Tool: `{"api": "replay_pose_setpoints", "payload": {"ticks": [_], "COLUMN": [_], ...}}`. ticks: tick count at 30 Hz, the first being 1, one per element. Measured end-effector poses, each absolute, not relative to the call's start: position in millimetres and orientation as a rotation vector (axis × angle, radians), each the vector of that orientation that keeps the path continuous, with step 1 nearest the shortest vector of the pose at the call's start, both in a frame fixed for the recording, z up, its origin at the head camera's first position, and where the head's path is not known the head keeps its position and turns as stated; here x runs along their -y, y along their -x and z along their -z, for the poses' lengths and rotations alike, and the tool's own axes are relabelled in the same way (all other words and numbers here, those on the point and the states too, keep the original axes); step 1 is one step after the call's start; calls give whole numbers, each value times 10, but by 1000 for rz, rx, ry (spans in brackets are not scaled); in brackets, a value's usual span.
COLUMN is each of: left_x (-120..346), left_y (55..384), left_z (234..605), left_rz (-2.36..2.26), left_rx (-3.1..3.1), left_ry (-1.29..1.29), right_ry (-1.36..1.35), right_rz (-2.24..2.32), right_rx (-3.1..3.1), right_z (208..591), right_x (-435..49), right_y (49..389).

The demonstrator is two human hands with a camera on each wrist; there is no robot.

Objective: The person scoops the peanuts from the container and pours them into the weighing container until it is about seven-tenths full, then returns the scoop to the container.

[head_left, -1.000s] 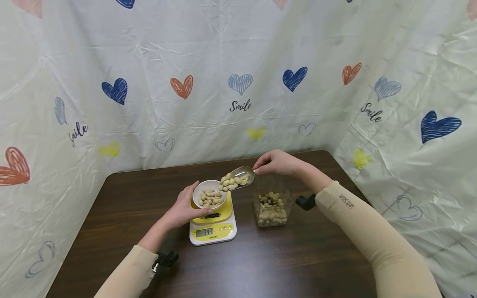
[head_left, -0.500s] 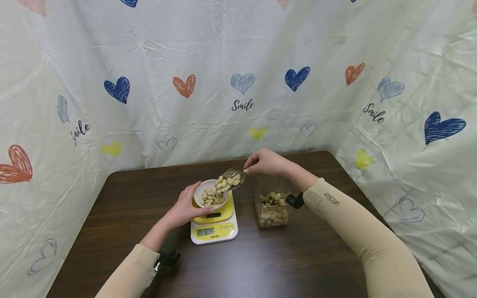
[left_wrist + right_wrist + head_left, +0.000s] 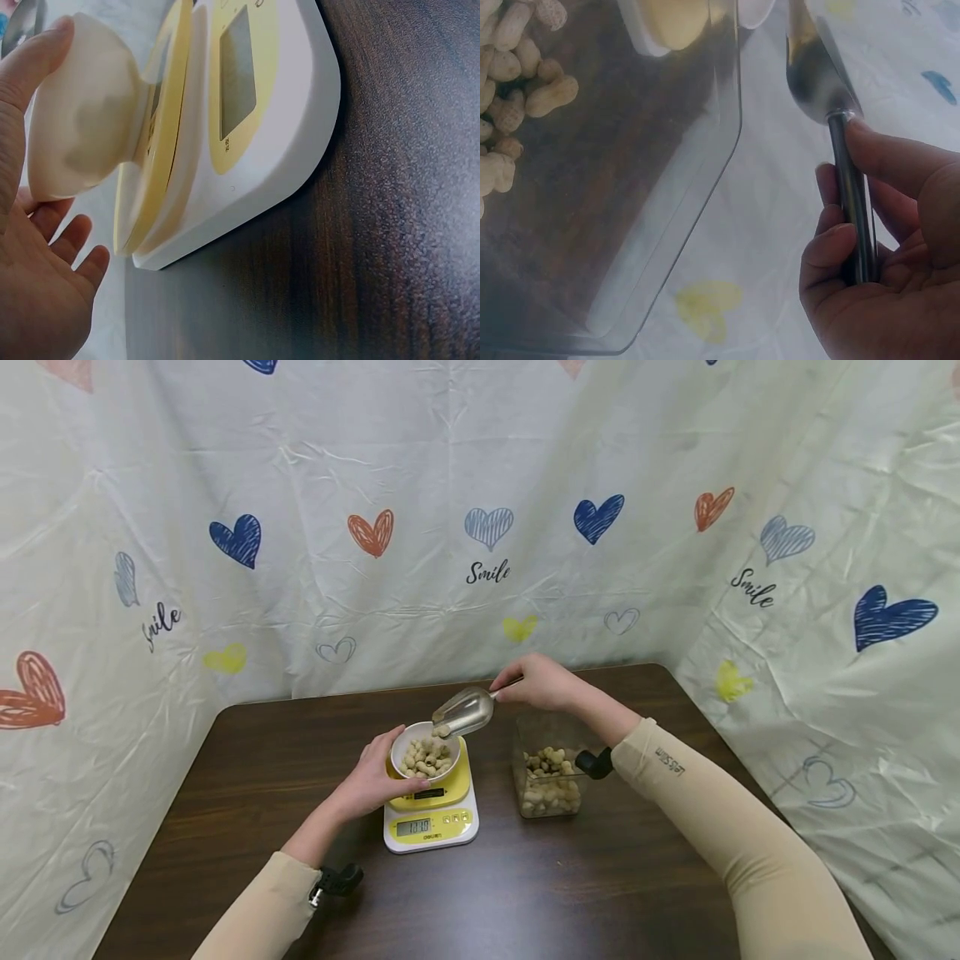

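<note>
My left hand (image 3: 375,781) holds a white bowl (image 3: 86,112) by its side, with the thumb at the near rim and the fingers round the other side. Peanuts (image 3: 426,758) fill much of the bowl, which sits on a yellow and white kitchen scale (image 3: 431,829). My right hand (image 3: 900,240) grips the dark handle of a metal scoop (image 3: 467,710). Tilted down, the scoop has its lip over the bowl's right rim, with only a few peanuts showing at the lip. The scale's display (image 3: 414,827) is lit, its digits too small to read surely.
A clear square container (image 3: 550,789) partly filled with peanuts stands right of the scale, beneath my right forearm. All this is on a dark wooden table (image 3: 525,893). A white curtain (image 3: 420,460) printed with hearts hangs behind and beside it.
The scoop has moved left over the bowl and tipped, and nearly all its peanuts have slid into the bowl. The scale's reading has risen. My left hand keeps its hold on the bowl.
</note>
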State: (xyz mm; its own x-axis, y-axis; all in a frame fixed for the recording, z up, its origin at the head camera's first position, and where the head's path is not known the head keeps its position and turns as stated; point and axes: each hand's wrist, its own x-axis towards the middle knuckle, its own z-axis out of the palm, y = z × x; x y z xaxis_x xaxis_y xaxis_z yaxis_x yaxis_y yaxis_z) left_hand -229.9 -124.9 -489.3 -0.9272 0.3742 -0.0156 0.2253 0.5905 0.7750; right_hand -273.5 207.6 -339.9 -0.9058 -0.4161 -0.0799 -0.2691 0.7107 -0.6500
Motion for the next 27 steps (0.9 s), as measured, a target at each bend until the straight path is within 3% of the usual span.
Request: {"api": "replay_pose_setpoints", "payload": {"ticks": [27], "left_x": [1232], "left_y": [2289], "left_z": [4889], "left_rz": [-1267], "left_rx": [-2624], "left_ry": [-496], "right_ry": [481], "right_rz": [1039], "right_rx": [-2736], "right_z": [3303], "right_x": [-2537], "right_y": [2558]}}
